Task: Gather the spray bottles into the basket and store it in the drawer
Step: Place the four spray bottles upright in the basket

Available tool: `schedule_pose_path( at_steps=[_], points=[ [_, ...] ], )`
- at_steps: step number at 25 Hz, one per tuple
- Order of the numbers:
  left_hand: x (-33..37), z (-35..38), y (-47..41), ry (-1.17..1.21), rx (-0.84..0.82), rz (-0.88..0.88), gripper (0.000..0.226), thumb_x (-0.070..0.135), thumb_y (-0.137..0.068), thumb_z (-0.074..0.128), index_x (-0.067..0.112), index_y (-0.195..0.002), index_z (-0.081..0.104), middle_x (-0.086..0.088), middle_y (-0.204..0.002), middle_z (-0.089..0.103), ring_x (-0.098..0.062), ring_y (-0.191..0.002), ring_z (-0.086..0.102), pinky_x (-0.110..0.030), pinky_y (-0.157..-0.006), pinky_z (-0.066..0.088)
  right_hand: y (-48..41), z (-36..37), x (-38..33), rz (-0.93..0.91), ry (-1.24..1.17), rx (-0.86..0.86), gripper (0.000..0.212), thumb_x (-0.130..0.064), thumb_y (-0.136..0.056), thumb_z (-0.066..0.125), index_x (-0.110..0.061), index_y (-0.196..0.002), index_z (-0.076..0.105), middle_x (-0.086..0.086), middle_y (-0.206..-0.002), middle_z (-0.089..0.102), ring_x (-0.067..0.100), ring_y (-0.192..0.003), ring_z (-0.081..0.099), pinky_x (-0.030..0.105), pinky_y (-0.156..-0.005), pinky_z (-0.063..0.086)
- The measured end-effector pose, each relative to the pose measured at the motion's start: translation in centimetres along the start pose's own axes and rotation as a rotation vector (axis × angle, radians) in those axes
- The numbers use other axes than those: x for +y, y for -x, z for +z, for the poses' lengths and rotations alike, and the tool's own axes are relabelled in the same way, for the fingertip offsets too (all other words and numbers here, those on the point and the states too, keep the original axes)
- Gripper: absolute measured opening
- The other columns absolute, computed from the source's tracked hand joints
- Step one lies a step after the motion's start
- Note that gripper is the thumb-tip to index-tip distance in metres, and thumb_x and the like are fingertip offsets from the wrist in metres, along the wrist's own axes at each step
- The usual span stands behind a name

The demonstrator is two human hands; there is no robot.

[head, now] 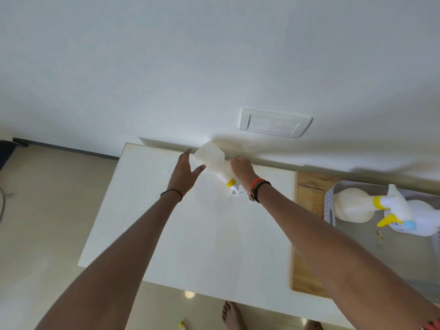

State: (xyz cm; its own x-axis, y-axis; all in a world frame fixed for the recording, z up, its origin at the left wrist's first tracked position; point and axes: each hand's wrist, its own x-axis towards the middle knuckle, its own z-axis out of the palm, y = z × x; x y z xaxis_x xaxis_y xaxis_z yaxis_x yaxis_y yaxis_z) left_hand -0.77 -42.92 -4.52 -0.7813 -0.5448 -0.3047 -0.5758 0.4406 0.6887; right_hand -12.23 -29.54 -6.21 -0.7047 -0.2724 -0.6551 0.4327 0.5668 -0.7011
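Observation:
A translucent white spray bottle (213,161) with a yellow collar lies tilted at the far edge of the white table (190,234), against the wall. My left hand (184,171) is at its left side, fingers straight and thumb touching the bottle body. On the bottle's right side is my right hand (241,169), its fingers curled round the body near the neck. Off to the right, a white perforated basket (329,203) holds two more spray bottles: a cream one (352,208) with a yellow collar and a white one (421,220) with a yellow trigger.
The basket sits on a grey surface with a wooden border (307,198) that adjoins the table's right side. A white switch plate (273,122) is on the wall just above the table. My bare foot (232,315) stands on the tiled floor below the near edge.

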Motion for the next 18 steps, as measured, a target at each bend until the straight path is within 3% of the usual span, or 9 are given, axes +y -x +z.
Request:
schedule_pose_path(
  at_steps=[2, 4, 9, 11, 13, 15, 18],
  points=[
    [-0.3, 0.3, -1.1, 0.029, -0.079, -0.018, 0.075, 0.034, -0.084, 0.067, 0.013, -0.145, 0.028, -0.007, -0.15, 0.036, -0.022, -0.138, 0.035, -0.032, -0.109, 0.031, -1.1, 0.7, 0.0, -0.002, -0.014, -0.041, 0.026, -0.009, -0.093, 0.037, -0.012, -0.094, 0.063, 0.0, -0.088, 0.053, 0.018, -0.091, 0.045, 0.025, -0.074, 0.037],
    [-0.6, 0.7, -1.9, 0.035, -0.119, -0.01, 0.077, 0.035, -0.079, 0.072, 0.017, -0.143, 0.031, -0.006, -0.147, 0.039, -0.021, -0.135, 0.038, -0.03, -0.105, 0.033, -1.8, 1.0, -0.1, 0.008, -0.013, -0.08, 0.034, -0.009, -0.092, 0.035, -0.01, -0.116, 0.059, 0.001, -0.1, 0.055, 0.018, -0.091, 0.049, 0.028, -0.08, 0.041],
    [-1.1, 1.5, -2.5, 0.052, -0.09, -0.007, 0.077, 0.022, -0.073, 0.079, 0.013, -0.137, 0.037, -0.01, -0.141, 0.044, -0.026, -0.129, 0.043, -0.028, -0.097, 0.035, -2.1, 1.0, -1.0, 0.039, -0.164, -0.143, 0.03, 0.003, -0.087, 0.031, -0.016, -0.088, 0.055, 0.009, -0.096, 0.056, 0.019, -0.087, 0.053, 0.034, -0.091, 0.049],
    [-1.5, 1.5, -2.2, 0.076, -0.055, -0.014, 0.074, 0.016, -0.072, 0.079, 0.01, -0.134, 0.04, -0.011, -0.137, 0.048, -0.027, -0.127, 0.045, -0.025, -0.095, 0.033, -1.9, 0.9, -0.9, 0.063, -0.217, -0.164, 0.031, 0.006, -0.088, 0.028, -0.01, -0.096, 0.053, 0.009, -0.089, 0.054, 0.017, -0.078, 0.051, 0.026, -0.08, 0.049],
    [-1.8, 1.6, -1.5, 0.088, -0.051, -0.008, 0.073, 0.013, -0.071, 0.079, 0.01, -0.134, 0.041, -0.011, -0.135, 0.05, -0.026, -0.126, 0.045, -0.023, -0.096, 0.032, -1.7, 0.7, -0.5, 0.091, -0.204, -0.187, 0.028, 0.003, -0.091, 0.029, 0.003, -0.105, 0.053, 0.008, -0.088, 0.049, 0.017, -0.077, 0.048, 0.028, -0.08, 0.048],
    [-2.0, 1.8, -0.6, 0.096, -0.061, -0.007, 0.074, 0.013, -0.072, 0.079, 0.01, -0.135, 0.041, -0.011, -0.135, 0.05, -0.025, -0.127, 0.045, -0.023, -0.098, 0.032, -1.1, 0.4, -0.1, 0.104, -0.135, -0.228, 0.023, -0.007, -0.095, 0.037, 0.008, -0.098, 0.054, 0.006, -0.085, 0.045, 0.019, -0.079, 0.044, 0.031, -0.081, 0.045],
    [-2.2, 2.4, 1.4, 0.096, -0.091, -0.025, 0.074, 0.019, -0.073, 0.079, 0.009, -0.136, 0.041, -0.012, -0.135, 0.049, -0.025, -0.126, 0.045, -0.024, -0.098, 0.032, 0.9, -0.3, 0.4, 0.124, -0.033, -0.267, 0.022, -0.026, -0.096, 0.047, -0.014, -0.077, 0.047, 0.004, -0.077, 0.043, 0.019, -0.082, 0.044, 0.035, -0.101, 0.045]
  ],
)
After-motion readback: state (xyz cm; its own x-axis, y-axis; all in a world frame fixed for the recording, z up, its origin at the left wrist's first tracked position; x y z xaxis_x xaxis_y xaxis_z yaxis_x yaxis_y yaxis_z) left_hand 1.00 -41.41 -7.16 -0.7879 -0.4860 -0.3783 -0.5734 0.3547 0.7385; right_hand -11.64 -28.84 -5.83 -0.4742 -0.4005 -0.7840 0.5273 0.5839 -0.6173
